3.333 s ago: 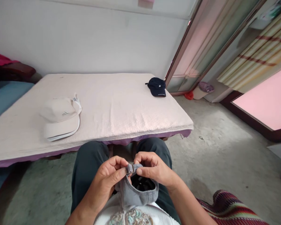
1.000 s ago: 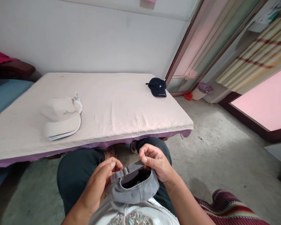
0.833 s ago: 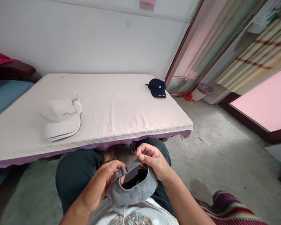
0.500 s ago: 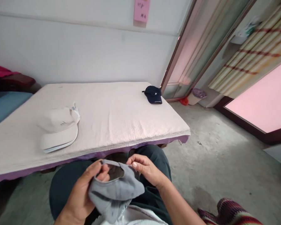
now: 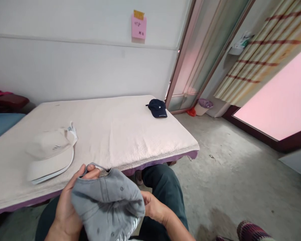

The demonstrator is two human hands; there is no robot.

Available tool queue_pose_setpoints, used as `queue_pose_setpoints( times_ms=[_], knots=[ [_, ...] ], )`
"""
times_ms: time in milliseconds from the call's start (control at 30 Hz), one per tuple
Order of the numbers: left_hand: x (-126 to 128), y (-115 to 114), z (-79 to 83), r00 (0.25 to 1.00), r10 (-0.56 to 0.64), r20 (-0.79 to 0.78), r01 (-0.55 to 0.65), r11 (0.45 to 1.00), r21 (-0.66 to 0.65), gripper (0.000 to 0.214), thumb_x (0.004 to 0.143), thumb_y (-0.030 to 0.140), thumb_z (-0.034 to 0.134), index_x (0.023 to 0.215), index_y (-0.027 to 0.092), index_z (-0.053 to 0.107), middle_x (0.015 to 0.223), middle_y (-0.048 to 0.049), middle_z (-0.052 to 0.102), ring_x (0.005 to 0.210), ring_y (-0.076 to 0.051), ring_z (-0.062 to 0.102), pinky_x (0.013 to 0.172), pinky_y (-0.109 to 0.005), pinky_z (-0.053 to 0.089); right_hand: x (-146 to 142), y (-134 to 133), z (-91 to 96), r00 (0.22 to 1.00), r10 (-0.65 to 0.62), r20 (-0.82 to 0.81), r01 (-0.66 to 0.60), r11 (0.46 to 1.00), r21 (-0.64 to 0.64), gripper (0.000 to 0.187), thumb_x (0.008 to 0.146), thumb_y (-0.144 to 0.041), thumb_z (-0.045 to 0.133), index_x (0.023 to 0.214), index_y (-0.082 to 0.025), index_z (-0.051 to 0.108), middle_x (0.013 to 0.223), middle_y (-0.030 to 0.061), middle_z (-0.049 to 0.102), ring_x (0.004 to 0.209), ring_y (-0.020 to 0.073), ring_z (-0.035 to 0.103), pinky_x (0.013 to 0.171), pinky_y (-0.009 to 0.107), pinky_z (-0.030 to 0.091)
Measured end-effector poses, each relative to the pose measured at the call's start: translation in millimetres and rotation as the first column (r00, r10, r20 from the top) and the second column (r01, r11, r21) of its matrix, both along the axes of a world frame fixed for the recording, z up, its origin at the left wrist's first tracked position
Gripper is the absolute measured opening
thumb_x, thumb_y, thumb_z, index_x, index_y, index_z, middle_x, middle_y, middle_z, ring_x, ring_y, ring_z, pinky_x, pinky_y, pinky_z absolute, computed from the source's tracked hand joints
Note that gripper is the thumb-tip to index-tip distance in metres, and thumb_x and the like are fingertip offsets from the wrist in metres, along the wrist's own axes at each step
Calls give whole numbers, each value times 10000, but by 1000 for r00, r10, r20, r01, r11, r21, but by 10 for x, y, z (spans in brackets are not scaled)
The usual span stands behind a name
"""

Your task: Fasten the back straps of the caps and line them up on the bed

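Note:
A grey baseball cap (image 5: 107, 197) is held over my lap, its crown turned up and its white lettering near the bottom edge of the view. My left hand (image 5: 71, 204) grips the cap at its back opening, fingers around the strap. On the cap's right side my right hand (image 5: 154, 207) pinches the edge, its fingertips partly hidden by the fabric. A beige cap (image 5: 51, 147) rests on the bed at the left, brim toward me. At the bed's far right corner lies a navy cap (image 5: 157, 108).
The bed (image 5: 120, 134) has a pale cover with purple cloth beneath its edge. A pink note (image 5: 138, 28) is taped to the white wall. Beyond the bed stand a bin (image 5: 203, 107) and a striped curtain (image 5: 263, 57). Striped fabric (image 5: 251, 231) shows at lower right.
The grey cap has been turned and raised, so its crown now shows. My right hand has moved from the back opening to the cap's right side. The view has shifted slightly.

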State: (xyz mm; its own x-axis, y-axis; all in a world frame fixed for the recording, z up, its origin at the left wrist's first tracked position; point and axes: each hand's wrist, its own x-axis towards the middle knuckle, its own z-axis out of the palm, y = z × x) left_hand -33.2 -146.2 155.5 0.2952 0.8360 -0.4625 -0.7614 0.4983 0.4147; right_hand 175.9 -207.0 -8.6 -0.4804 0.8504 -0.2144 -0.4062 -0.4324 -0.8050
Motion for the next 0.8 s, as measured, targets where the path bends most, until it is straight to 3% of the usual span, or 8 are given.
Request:
queue_pose_setpoints(
  times_ms=[100, 200, 367, 500, 600, 700, 800],
  knots=[
    [-60, 152, 70, 997, 34, 66, -35, 999, 21, 141, 915, 256, 480, 808, 210, 560, 647, 60, 618, 628, -111, 651, 644, -206, 550, 38, 21, -13, 995, -71, -77, 68, 997, -49, 447, 515, -323, 903, 861, -146, 681, 825, 19, 686, 814, 192, 642, 822, 331, 453],
    [-163, 285, 32, 990, 134, -36, -134, 991, -12, 264, 961, 246, 373, 880, 189, 617, 695, 40, 694, 653, -123, 679, 691, -237, 561, 149, 52, 28, 940, -270, -210, 240, 958, -156, 383, 558, -321, 879, 793, -159, 623, 766, 0, 667, 695, 146, 614, 687, 262, 447],
    [-203, 175, -396, 971, 204, -127, -209, 977, -31, 276, 948, 302, 438, 989, 230, 700, 914, 20, 778, 875, -222, 719, 729, -297, 572, 313, 158, 205, 861, -452, -234, 402, 886, -231, 322, 652, -345, 822, 808, -180, 594, 726, -11, 645, 623, 129, 579, 625, 236, 426],
    [-120, -88, -778, 988, 156, 1, -156, 988, -17, 283, 927, 341, 485, 1038, 223, 717, 1001, -47, 772, 909, -249, 718, 811, -383, 567, 303, 242, 263, 835, -494, -241, 445, 865, -234, 289, 675, -305, 808, 828, -182, 596, 741, -11, 643, 634, 127, 573, 625, 232, 422],
    [-38, -179, -907, 992, 48, 113, -48, 999, -8, 334, 910, 388, 503, 1076, 182, 706, 1113, -114, 734, 986, -265, 691, 840, -395, 557, 249, 278, 251, 834, -495, -243, 443, 864, -238, 256, 697, -276, 795, 844, -175, 612, 736, -14, 639, 625, 117, 565, 607, 218, 414],
    [15, -149, -962, 990, 121, 70, -118, 992, -36, 273, 913, 160, 479, 1030, 189, 724, 1080, -86, 749, 927, -208, 712, 774, -299, 570, 193, 269, 255, 842, -488, -231, 439, 868, -232, 221, 749, -301, 757, 880, -174, 634, 781, 2, 656, 674, 132, 584, 641, 230, 433],
    [11, -67, -1007, 975, 224, 10, -222, 971, -89, 372, 894, 15, 416, 892, 179, 751, 931, -58, 783, 812, -171, 733, 716, -252, 576, 140, 197, 267, 862, -438, -254, 391, 895, -216, 308, 797, -345, 712, 1044, -175, 638, 922, 49, 678, 791, 166, 615, 739, 274, 462]
  ],
)
